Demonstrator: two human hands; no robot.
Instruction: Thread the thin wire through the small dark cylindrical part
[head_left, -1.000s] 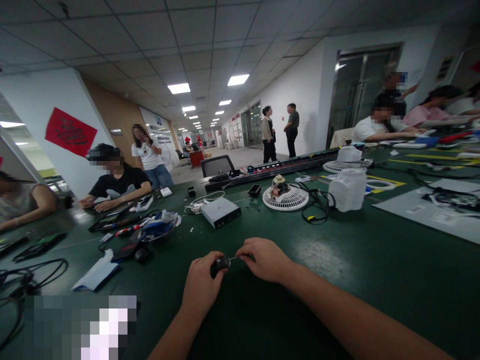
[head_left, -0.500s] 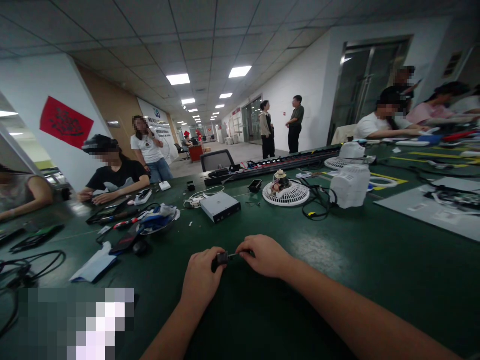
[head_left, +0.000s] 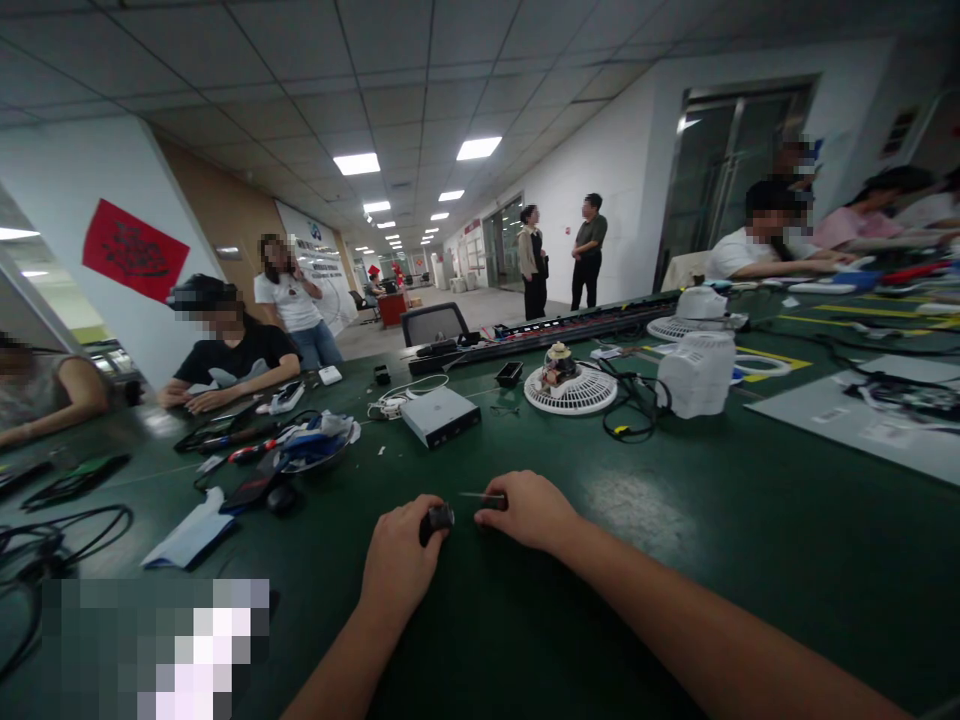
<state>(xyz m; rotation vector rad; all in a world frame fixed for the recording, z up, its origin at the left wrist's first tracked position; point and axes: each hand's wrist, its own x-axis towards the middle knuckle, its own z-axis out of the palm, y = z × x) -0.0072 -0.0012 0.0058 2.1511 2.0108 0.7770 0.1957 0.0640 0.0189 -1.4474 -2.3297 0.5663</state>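
Observation:
Near the middle of the green table (head_left: 540, 620), my left hand (head_left: 403, 550) grips a small dark cylindrical part (head_left: 437, 520) between thumb and fingers. My right hand (head_left: 529, 510) is closed on the dark handle of a thin screwdriver (head_left: 491, 499), whose metal shaft points left. The shaft's tip is just above and right of the dark part and does not touch it. Fine details of the part are too small to make out.
Ahead lies a silver disc drive (head_left: 441, 410). Beyond it are a small black tray (head_left: 509, 374), a white fan grille with a motor (head_left: 570, 388) and a white housing (head_left: 697, 372). Tools and a blue cloth (head_left: 319, 440) lie left. Several people are around the table.
The screwdriver has come away from the dark part and tilted, and more of its handle shows. The dark part has turned slightly in my left hand.

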